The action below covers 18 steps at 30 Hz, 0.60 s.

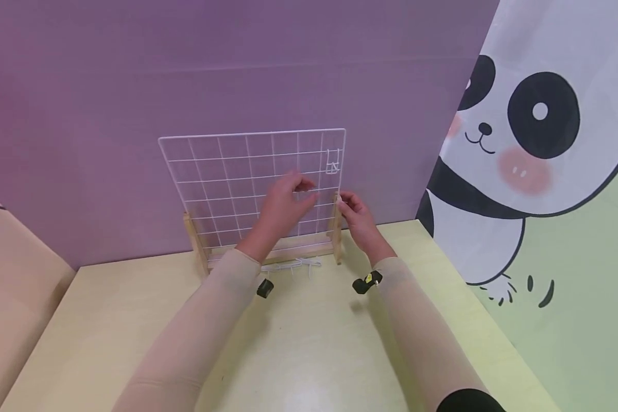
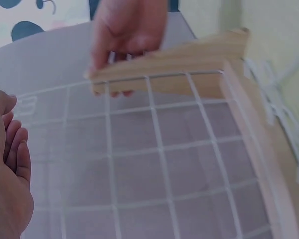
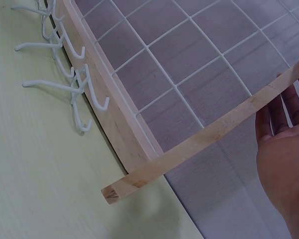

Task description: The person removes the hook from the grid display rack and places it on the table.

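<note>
A white wire grid panel (image 1: 221, 183) stands upright in a wooden stand (image 1: 198, 246) near the wall. My right hand (image 1: 361, 223) pinches the top of the stand's right end piece (image 3: 209, 137) beside the panel's edge, with the fingers behind the wood in the right wrist view. In front of the panel's right half is my left hand (image 1: 283, 206), its fingers loosely bent and nothing between thumb and fingertips. A white wire hook (image 1: 332, 167) hangs on the panel at the upper right, above both hands.
Several white double hooks (image 3: 79, 84) lie on the pale wooden table (image 1: 309, 343) along the stand's front bar. A purple backdrop (image 1: 237, 97) rises behind the panel. At the right is a wall with a panda picture (image 1: 535, 143).
</note>
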Available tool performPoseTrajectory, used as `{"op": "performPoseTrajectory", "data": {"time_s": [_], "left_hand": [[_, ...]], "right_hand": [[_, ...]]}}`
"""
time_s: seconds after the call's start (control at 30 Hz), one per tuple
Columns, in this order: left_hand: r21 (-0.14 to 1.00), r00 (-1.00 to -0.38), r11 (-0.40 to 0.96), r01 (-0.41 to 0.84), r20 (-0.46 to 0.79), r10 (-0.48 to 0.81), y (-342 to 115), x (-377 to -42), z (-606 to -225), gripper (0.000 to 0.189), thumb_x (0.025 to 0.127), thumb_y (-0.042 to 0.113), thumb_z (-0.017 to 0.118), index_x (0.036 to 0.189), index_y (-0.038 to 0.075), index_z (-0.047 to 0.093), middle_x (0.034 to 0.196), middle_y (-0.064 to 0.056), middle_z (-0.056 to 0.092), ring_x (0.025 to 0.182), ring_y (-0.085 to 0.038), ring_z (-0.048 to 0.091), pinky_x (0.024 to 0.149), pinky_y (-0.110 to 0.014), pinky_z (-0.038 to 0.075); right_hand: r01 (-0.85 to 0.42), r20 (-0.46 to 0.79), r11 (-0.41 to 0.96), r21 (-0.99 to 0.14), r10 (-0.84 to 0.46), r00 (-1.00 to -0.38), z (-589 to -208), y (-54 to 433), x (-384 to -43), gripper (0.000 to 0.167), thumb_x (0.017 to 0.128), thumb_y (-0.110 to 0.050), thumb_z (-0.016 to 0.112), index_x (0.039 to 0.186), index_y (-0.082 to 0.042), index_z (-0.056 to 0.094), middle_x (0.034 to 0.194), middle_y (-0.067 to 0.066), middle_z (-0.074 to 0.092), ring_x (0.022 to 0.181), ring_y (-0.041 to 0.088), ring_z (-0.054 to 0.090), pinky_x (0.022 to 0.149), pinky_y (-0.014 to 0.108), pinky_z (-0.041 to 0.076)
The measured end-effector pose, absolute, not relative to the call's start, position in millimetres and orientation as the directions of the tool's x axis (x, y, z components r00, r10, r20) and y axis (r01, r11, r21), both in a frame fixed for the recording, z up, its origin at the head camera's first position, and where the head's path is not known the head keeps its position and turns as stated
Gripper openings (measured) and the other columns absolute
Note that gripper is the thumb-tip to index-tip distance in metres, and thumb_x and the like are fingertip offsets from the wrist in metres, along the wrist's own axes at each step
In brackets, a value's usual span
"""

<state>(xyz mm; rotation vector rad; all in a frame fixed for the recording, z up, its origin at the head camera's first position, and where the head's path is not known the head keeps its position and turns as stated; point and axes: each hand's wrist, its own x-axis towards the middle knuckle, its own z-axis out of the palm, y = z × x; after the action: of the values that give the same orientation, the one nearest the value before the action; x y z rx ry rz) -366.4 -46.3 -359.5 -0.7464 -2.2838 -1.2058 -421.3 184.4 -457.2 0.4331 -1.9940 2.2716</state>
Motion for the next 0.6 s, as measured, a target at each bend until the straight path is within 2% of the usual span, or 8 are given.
{"op": "performPoseTrajectory", "data": {"time_s": [0.27,0.6], "left_hand": [[0.576,-0.704,0.435,0.692,0.672,0.230,-23.8,-376.9,-331.9,0.023,0.100,0.012,0.083,0.120,0.002,0.076,0.118,-0.011,0.073,0.114,-0.026,0.069,0.105,-0.037,0.057],[0.573,-0.693,0.406,0.712,0.664,0.279,-13.7,-379.3,-317.3,0.020,0.100,0.009,0.083,0.118,0.002,0.078,0.113,-0.011,0.073,0.109,-0.026,0.070,0.102,-0.034,0.058]], "right_hand": [[-0.241,0.258,-0.135,-0.961,-0.123,-0.958,-458.4,182.5,-422.1,0.036,0.115,-0.010,0.059,0.149,0.002,0.055,0.134,0.005,0.063,0.127,0.018,0.058,0.127,0.045,0.038],[-0.244,0.258,-0.111,-0.963,-0.133,-0.957,-457.5,180.3,-421.0,0.031,0.116,-0.012,0.058,0.146,-0.004,0.058,0.131,0.002,0.062,0.129,0.019,0.057,0.128,0.045,0.038]]}}
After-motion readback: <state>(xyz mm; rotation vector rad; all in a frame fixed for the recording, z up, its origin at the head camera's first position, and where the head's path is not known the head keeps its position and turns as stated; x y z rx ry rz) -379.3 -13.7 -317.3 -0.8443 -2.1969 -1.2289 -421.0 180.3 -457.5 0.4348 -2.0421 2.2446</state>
